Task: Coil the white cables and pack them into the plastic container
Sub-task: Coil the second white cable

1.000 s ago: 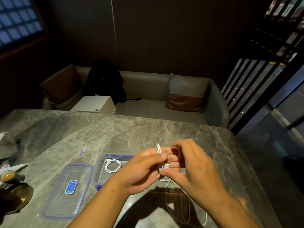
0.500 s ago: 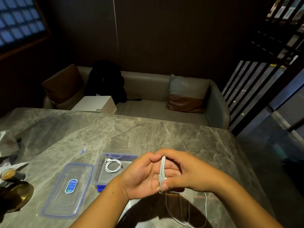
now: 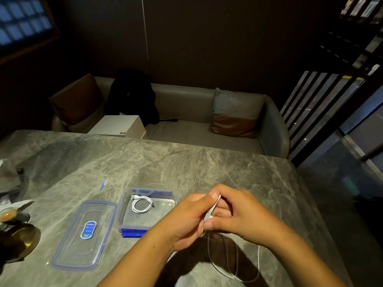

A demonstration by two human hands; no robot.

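**Count:** two white cables, one plastic container, one lid, two hands.

**Cables:**
- The coiled white cable (image 3: 142,204) lies flat inside the open plastic container (image 3: 123,210), in its far-left part. One plug end points toward the far left.
- The held white cable (image 3: 212,208) is above the near part of the desk (image 3: 186,162), to the right of the container. It is gathered into a narrow bundle between both hands.
- The bundle's long axis slants from near-left up to far-right.
- Below the hands the rest of this cable hangs in slack loops over the desk's near edge.

**Hands:**
- The left hand (image 3: 186,218) has its grip closed on the bundle, thumb on top and fingers curled.
- The right hand (image 3: 240,212) has its fingers curled round the bundle from the right, with the thumb pressing at the lower end.

**Surroundings:**
- The lid (image 3: 83,251) lies flat on the desk just left of the container, their long sides roughly parallel.
- The left forearm crosses in front of the container's near-right corner and hides it.
- A brass dish (image 3: 18,241) and a small cup (image 3: 8,214) sit at the desk's left edge.
- Behind the desk is a sofa (image 3: 186,129). On it are a brown cushion (image 3: 76,100), a grey-and-brown cushion (image 3: 236,112), one black bag (image 3: 132,96) and one white box (image 3: 118,126).
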